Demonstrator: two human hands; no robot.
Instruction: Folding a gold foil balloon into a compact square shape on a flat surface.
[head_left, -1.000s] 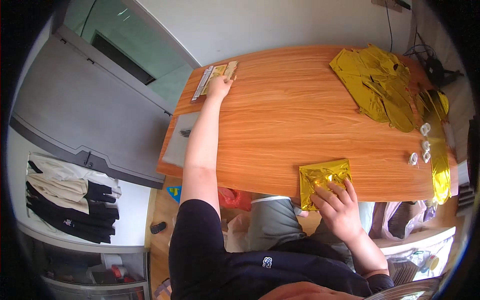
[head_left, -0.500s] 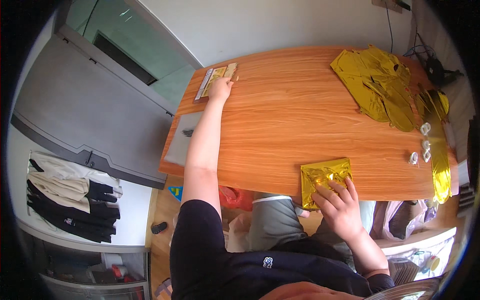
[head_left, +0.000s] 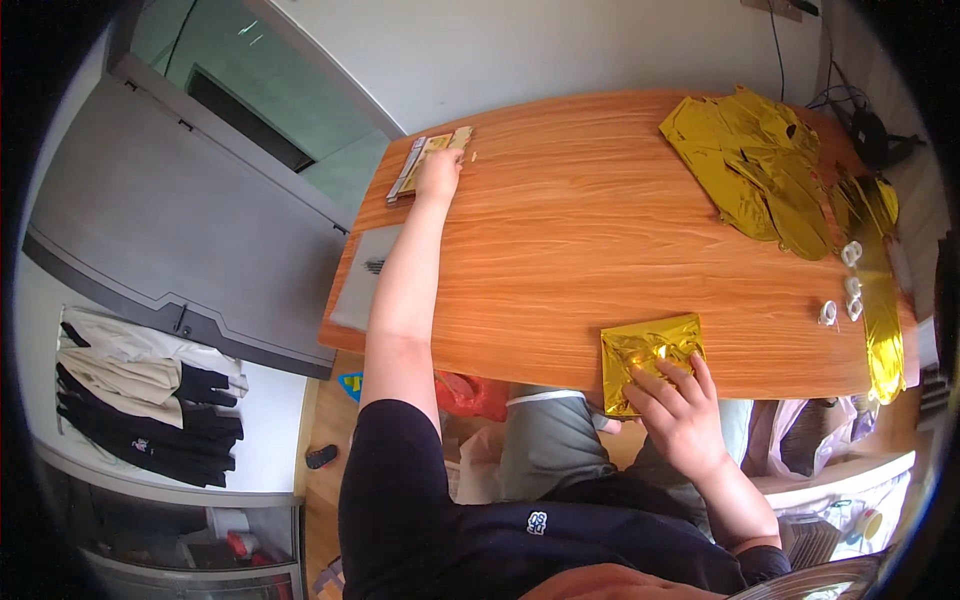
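Both hands at work on the wooden table (head_left: 600, 230).

My right hand (head_left: 680, 415) presses spread fingers flat on a folded gold foil sheet (head_left: 648, 355) at the table's near edge. My left hand (head_left: 438, 172) reaches to the table's far left corner, its grip curled onto a flat packet (head_left: 418, 160); whether it pinches, I cannot tell. Crumpled gold foil (head_left: 755, 165) lies at the far right.
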